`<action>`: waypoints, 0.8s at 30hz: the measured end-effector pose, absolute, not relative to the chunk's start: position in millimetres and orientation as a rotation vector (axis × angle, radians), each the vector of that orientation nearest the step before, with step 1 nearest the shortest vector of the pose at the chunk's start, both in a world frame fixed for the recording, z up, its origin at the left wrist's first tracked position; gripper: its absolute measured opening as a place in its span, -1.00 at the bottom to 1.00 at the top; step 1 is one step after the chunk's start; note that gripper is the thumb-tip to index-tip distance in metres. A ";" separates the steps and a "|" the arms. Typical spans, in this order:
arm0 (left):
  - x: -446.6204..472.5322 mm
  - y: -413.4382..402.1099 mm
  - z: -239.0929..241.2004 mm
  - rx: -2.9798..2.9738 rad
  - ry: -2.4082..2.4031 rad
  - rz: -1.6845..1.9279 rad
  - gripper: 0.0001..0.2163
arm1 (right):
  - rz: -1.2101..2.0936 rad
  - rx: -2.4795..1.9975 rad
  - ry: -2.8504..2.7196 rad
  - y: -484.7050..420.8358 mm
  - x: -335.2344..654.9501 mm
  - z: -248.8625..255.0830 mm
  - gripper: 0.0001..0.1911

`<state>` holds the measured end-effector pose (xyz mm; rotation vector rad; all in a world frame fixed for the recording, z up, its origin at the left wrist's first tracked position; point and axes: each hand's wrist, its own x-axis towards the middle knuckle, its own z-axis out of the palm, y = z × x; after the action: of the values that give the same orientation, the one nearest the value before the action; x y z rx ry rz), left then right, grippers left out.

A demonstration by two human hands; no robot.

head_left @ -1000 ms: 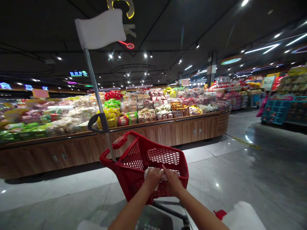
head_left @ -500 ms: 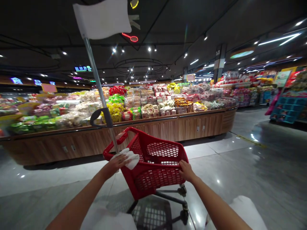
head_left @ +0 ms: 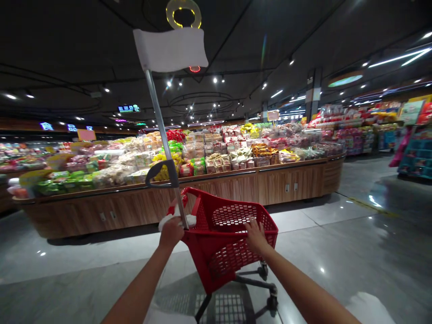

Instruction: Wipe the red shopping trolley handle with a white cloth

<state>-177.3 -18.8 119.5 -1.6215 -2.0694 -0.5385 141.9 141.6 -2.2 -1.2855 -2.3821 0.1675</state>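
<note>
Facing a supermarket aisle, the head view centres on a red plastic shopping trolley standing on glossy grey floor tiles. Its basket is moulded with a honeycomb mesh wall and a smooth solid rim, carried on a dark tubular metal frame with small castor wheels.

Left hand sits at the near left corner of the rim, fingers curled and clenched on a crumpled white cloth, pressing it against the base of a slim metal pole. Whether the fingers also grip the pole cannot be told. The pole rises tilted from that corner, carries a dark grey curved handle partway up, and ends in a flat white rectangular flag.

Right hand lies on the rim at the near right side, fingers spread and bent over the edge, grasping the rim loosely.

Behind the trolley, well apart, runs a long curved display counter with wood-grain panels, piled with glossy packaged foods in clear and coloured wrappers. Blue crates stand at the far right. White rounded shapes at the bottom edge are too cropped to identify.
</note>
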 end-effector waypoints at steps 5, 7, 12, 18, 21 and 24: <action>-120.4 -8.1 109.6 -1.602 -2.059 -0.616 -0.68 | 0.522 -0.646 -2.165 93.1 44.3 50.5 -0.37; -104.4 -12.6 108.5 -1.690 -1.985 -0.721 -0.65 | 0.700 -0.528 -2.021 79.3 21.1 64.6 -0.48; -97.4 -27.3 123.3 -1.855 -1.834 -0.899 -0.53 | 0.749 -0.530 -1.799 65.3 27.8 69.5 -0.64; -80.2 -25.5 142.1 -1.864 -1.895 -0.960 -0.61 | 0.710 -0.901 -1.701 59.9 76.0 57.7 -0.78; -50.0 -15.5 133.7 -2.257 -1.739 -0.797 -0.77 | 0.671 -1.030 -1.679 64.4 96.5 60.3 -0.83; -37.4 -2.0 128.4 -2.365 -1.679 -0.860 -0.76 | 0.683 -1.005 -1.693 76.8 118.0 61.6 -0.82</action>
<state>-37.4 -2.0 128.4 -2.3652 -1.6787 -0.8596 118.0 76.8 61.6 -1.0046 -1.6931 0.6830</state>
